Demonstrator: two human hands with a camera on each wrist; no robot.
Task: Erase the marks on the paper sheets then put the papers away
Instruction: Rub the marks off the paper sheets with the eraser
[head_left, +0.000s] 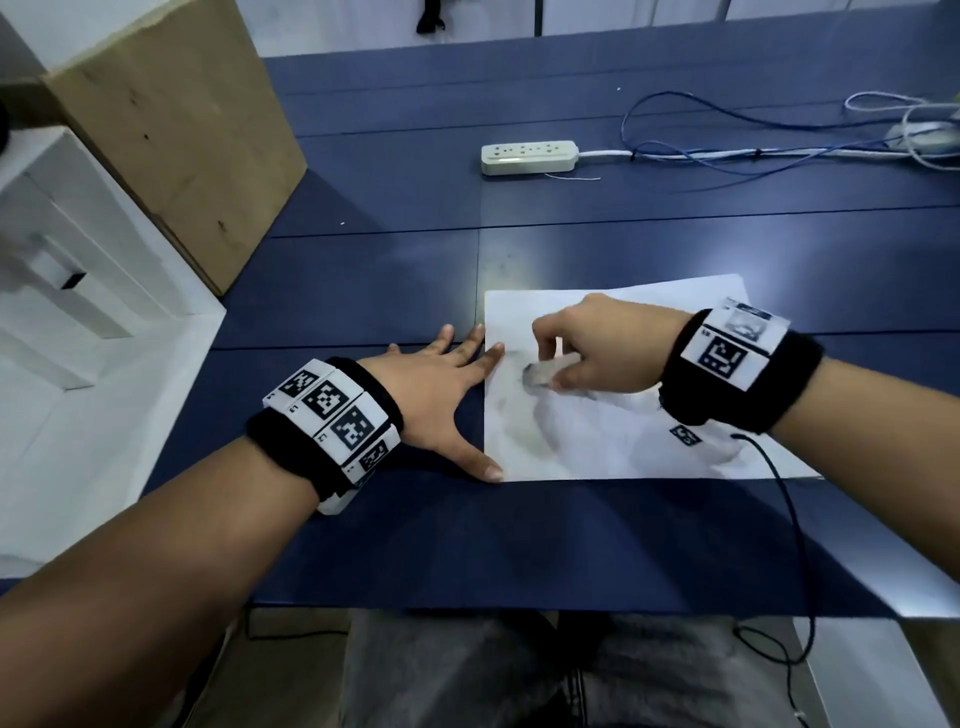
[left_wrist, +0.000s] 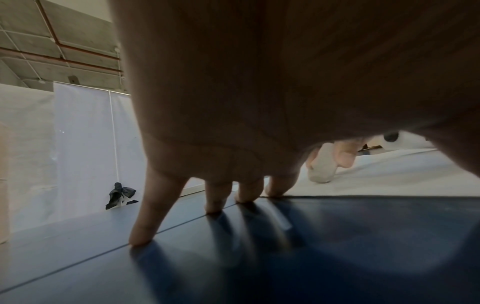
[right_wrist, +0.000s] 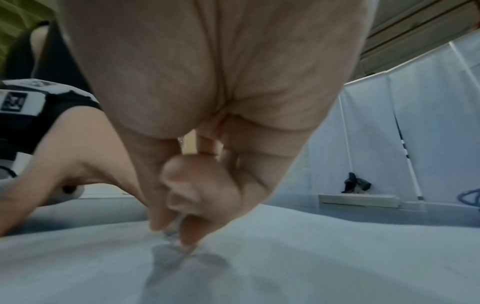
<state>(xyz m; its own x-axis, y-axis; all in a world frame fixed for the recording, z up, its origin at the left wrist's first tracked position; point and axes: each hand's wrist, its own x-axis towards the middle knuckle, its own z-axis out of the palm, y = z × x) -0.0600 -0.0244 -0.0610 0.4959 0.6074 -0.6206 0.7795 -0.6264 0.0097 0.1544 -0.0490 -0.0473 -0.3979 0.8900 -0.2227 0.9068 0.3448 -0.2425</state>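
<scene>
Erasing stage: under way, by my reading; grey smudging shows on the sheet, so marks are left to rub out, and the putting away is not yet begun.
Left side of the table (head_left: 363, 291): a tan board (head_left: 171, 135) leans beside a white unit (head_left: 78, 260) at the left edge.
Left hand (head_left: 441, 395): fingers straight and spread, flat on the blue surface, with the index fingertip and thumb tip touching the sheet's left edge; it grasps nothing and looks to be steadying the paper.
Paper sheet (head_left: 597, 447): lies flat near the front edge, right of centre; white, with soft grey smears around its middle and lower left. I cannot tell whether other sheets lie under it.
Eraser (head_left: 537, 375): small, pale and grey-soiled, its tip down on the sheet.
Right hand (head_left: 597, 348): fingers curled, pinching the eraser between thumb and fingertips over the sheet's upper middle.
Far edge: a power strip (head_left: 529, 157), with blue cables (head_left: 727, 150) trailing toward the right corner.
</scene>
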